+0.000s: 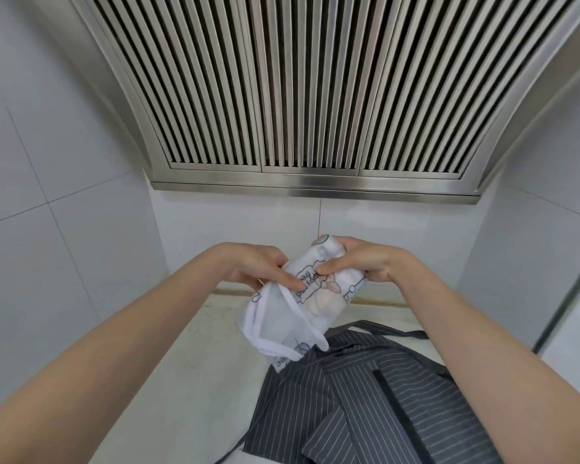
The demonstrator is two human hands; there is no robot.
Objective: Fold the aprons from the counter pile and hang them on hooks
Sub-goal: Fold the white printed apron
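A white apron [310, 301] with a printed cartoon and lettering is bunched into a small folded bundle held above the counter. My left hand [258, 267] pinches its left side, fingers curled onto the cloth. My right hand [359, 259] grips its upper right part. White edging and a strap loop hang from the bundle's lower edge. Below it a dark grey pinstriped apron [365, 396] lies spread and rumpled on the pale counter [195, 363], its straps trailing off. No hooks are in view.
A stainless steel range hood [308, 95] with slatted filters hangs overhead, its lower edge just above my hands. White tiled walls [47, 229] close in on the left, back and right. A metal-framed panel [570, 296] stands at the right.
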